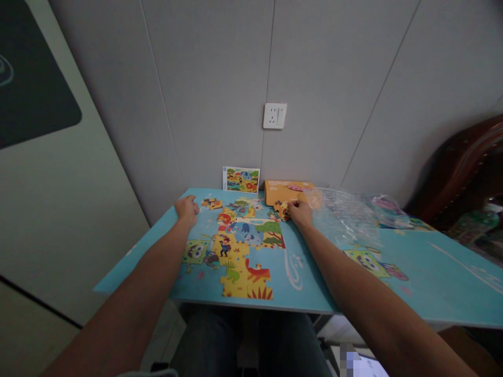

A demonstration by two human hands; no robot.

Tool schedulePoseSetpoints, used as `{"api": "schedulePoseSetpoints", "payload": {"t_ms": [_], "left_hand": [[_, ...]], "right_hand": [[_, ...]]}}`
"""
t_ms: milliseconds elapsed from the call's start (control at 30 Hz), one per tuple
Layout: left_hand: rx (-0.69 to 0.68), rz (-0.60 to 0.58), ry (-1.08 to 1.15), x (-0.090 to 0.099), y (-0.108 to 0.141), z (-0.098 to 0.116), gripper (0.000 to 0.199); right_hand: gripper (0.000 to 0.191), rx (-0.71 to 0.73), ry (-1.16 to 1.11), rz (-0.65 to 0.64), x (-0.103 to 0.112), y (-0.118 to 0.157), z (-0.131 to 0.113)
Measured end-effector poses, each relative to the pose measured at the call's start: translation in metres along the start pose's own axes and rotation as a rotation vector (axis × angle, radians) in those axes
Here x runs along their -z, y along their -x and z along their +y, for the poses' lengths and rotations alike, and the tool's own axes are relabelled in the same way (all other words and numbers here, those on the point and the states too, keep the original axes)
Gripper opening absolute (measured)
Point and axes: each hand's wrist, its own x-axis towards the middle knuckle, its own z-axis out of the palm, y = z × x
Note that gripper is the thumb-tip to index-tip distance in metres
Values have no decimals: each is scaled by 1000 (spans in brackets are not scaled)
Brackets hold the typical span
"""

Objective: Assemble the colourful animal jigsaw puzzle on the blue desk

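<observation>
A partly joined jigsaw [247,235] with elephants, a tree and a small figure lies on the blue cartoon-print table [310,277]. My right hand [301,212] is pinched on a yellow puzzle piece [282,210] in front of the orange box. My left hand [187,208] rests near the table's left edge with its fingers curled; whether anything is inside them is hidden. Just right of it lies a loose yellow piece [211,203]. Joined pieces with a red animal [257,271] and a green one reach toward the front edge.
A picture card [241,179] leans on the wall beside the orange box [288,189]. Clear plastic wrapping [346,214] covers the table right of my right hand. A dark red carved furniture piece [463,167] stands at the far right.
</observation>
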Motion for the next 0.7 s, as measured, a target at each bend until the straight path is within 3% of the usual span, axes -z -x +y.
{"api": "schedulePoseSetpoints", "payload": {"t_ms": [700], "left_hand": [[0,15,-33,-1,5,4,18]], "right_hand": [[26,19,-7,-23,2,2,-1]]}}
